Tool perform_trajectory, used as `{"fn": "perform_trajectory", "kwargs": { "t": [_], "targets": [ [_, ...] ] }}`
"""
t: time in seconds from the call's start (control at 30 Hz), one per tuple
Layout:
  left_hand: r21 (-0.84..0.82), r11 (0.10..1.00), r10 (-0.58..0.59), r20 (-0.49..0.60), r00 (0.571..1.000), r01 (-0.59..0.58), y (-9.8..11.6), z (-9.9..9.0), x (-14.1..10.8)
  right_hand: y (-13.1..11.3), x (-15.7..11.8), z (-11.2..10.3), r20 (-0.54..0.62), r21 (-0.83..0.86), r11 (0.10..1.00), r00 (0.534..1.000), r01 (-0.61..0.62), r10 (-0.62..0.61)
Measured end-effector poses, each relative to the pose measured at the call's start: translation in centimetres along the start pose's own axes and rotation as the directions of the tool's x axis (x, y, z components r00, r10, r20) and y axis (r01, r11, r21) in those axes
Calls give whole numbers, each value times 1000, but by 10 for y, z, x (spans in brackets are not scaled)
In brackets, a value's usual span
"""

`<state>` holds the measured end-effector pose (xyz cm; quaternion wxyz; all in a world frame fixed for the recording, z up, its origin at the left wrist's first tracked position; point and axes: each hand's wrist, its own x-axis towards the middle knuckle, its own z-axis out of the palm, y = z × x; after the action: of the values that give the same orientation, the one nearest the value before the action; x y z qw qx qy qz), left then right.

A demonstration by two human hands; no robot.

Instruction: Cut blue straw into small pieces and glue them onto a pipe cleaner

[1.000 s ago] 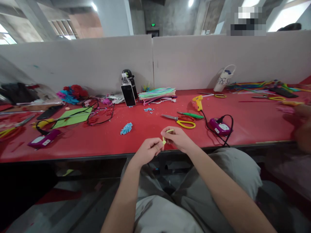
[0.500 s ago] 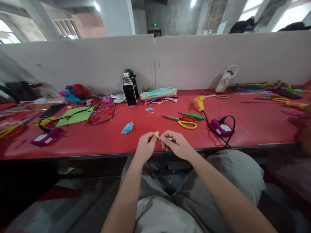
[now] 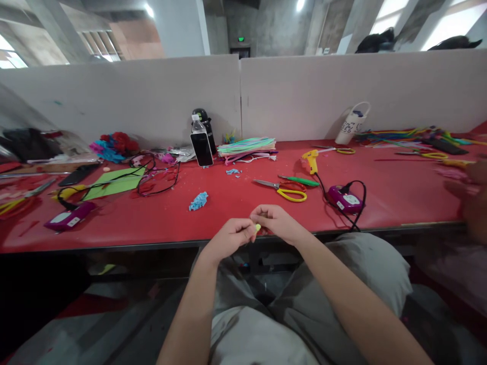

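Observation:
My left hand [image 3: 235, 237] pinches a small yellow pipe cleaner [image 3: 257, 227], wound into a little rounded end, between thumb and fingertips. Right beside it, my right hand [image 3: 276, 221] has its fingers curled and closed on the same piece; much of it is hidden by the fingers. Both hands are together above the front edge of the red table [image 3: 163, 223]. To their left lies a clump of short blue pieces [image 3: 198, 201]. Yellow-handled scissors [image 3: 291, 194] and a green-handled tool [image 3: 302, 181] lie beyond my right hand.
A yellow glue gun [image 3: 312, 161] is wired to a purple power box [image 3: 345, 199] at right. A phone [image 3: 202, 149] leans on bottles behind a bundle of pastel pipe cleaners [image 3: 247, 146]. Another person's hand [image 3: 472, 197] is at far right. A grey partition [image 3: 152, 96] runs behind.
My left hand has moved right and slightly down, turning the yellow piece and meeting my right hand. The yellow strip seen at my right fingers is now hidden.

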<state>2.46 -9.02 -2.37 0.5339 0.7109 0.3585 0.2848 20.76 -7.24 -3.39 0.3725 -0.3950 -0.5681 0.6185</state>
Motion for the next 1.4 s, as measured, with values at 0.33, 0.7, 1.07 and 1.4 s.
{"fn": "perform_trajectory", "kwargs": {
  "t": [0.33,0.7,1.07,1.4],
  "targets": [
    [387,915,-27,-227,973,116,-13,8,10,-5,-15,9,6,-640,700,914,316,-407],
    [129,991,80,-315,946,-40,-3,6,12,-2,-14,11,-161,-342,901,928,267,-337],
    [446,894,114,-151,982,-35,8,8,1,-3,1,-4,-201,-45,992,971,120,-127],
    [594,795,-3,-194,981,120,-3,12,2,-7,-9,5,41,-628,706,919,328,-391]
  ]
}}
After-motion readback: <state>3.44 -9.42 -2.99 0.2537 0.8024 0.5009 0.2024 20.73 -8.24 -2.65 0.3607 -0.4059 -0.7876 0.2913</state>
